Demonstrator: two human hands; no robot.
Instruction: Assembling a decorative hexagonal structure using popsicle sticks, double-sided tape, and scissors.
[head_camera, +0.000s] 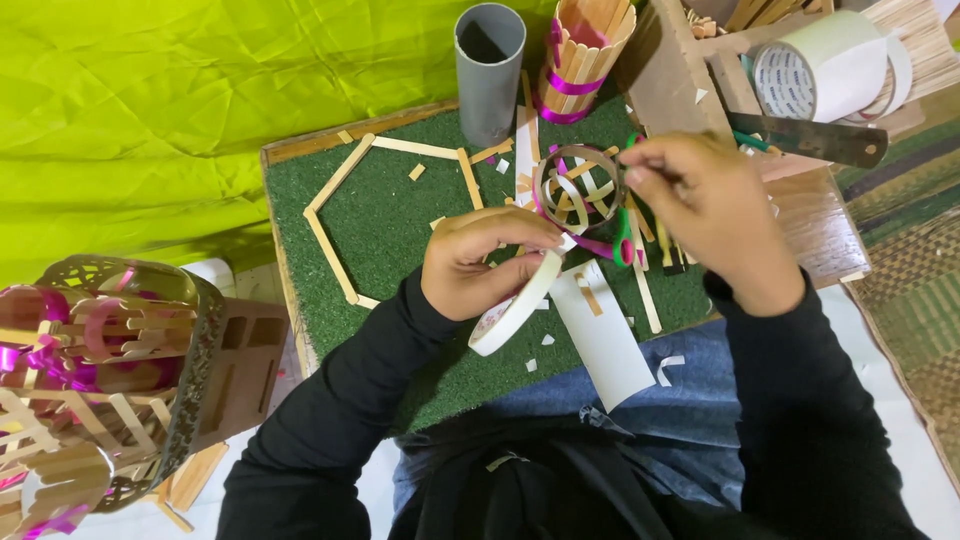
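My left hand (480, 262) holds a roll of white tape (516, 305) over the green felt board (400, 220), its thumb and fingers pinched near the tape's loose end. My right hand (700, 205) pinches the rim of a small ring (578, 180) made of strips with magenta ribbon, raised above the board. The two hands meet at the ring's lower edge. Scissors with green and magenta handles (622, 240) lie under the ring. A hexagon outline of wooden sticks (345, 190) lies flat on the board's left side.
A grey tube (489, 70) and a stick cup with magenta ribbon (585, 55) stand at the board's far edge. A large tape roll (825, 65) and a dark blade (810, 138) lie at right. A stick-and-ribbon basket (100, 380) sits at left. White paper strip (605, 340) crosses my lap.
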